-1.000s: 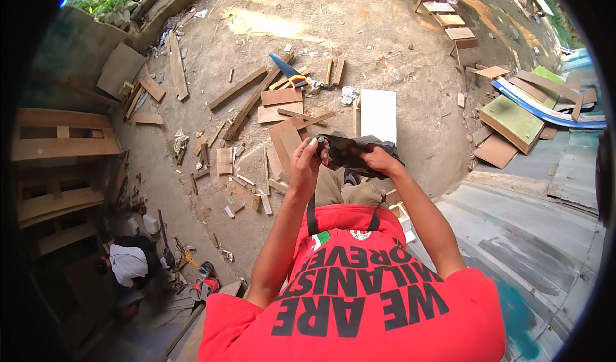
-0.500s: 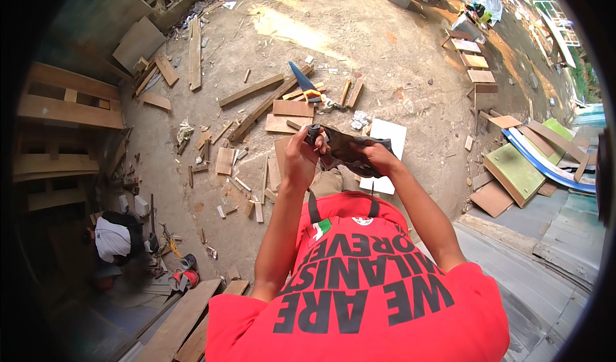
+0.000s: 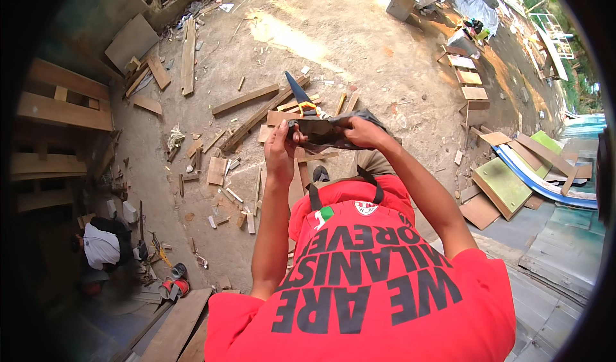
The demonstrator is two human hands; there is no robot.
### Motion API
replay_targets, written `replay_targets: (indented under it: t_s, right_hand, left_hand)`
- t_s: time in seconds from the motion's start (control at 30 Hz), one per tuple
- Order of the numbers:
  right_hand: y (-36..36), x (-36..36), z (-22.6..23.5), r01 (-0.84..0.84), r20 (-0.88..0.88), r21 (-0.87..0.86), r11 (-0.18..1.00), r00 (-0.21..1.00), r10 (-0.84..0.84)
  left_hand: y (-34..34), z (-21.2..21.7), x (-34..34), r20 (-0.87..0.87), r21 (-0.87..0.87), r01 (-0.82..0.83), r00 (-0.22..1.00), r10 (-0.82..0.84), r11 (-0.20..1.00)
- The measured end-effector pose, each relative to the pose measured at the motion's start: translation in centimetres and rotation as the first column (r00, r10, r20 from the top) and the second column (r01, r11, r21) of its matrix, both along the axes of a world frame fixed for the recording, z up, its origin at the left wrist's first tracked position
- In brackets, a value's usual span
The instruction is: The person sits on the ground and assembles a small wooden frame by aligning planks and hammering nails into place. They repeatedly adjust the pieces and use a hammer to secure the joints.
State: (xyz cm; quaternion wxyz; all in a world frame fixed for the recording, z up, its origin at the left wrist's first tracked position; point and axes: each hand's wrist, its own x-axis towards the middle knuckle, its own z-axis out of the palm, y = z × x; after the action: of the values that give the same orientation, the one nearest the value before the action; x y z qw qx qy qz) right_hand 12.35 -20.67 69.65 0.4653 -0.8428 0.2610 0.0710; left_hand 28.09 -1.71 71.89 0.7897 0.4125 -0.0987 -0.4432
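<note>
A crumpled black plastic bag (image 3: 319,131) stretches between my two hands in front of my body. My left hand (image 3: 280,149) pinches its left edge, fingers pointing up. On the bag's other end my right hand (image 3: 364,135) is closed, its fingers partly hidden by the plastic, which bunches up behind the wrist. I cannot see whether anything lies inside the bag. Just beyond it on the ground rests a handsaw (image 3: 298,91) with a dark blade and an orange-yellow handle, beside wooden battens (image 3: 256,119).
Wood offcuts (image 3: 217,170) litter the dirt ground. At the left are wooden frames (image 3: 64,112) and a crouching person (image 3: 102,245). Green-faced boards (image 3: 505,185) are piled at right, near a row of wooden pieces (image 3: 470,78). Planks (image 3: 176,327) lie at lower left.
Both hands and the bag have shifted slightly left and away from me in the view. The bag is drawn out flatter, with my right hand nearer its middle.
</note>
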Motion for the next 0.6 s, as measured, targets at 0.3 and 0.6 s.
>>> replay_targets:
  t_s: [0.3,0.6]
  right_hand:
    - [-4.6,5.4,-1.2,-0.246,-0.08,-0.453,0.857,0.969,0.236]
    - [-10.9,5.3,-4.6,-0.157,0.044,-0.16,0.974,0.985,0.166]
  left_hand:
    - [-4.1,-3.7,4.6,0.231,0.277,-0.068,0.973,0.002,0.958]
    - [-5.0,-15.3,5.4,0.494,0.418,-0.458,0.839,0.227,0.784]
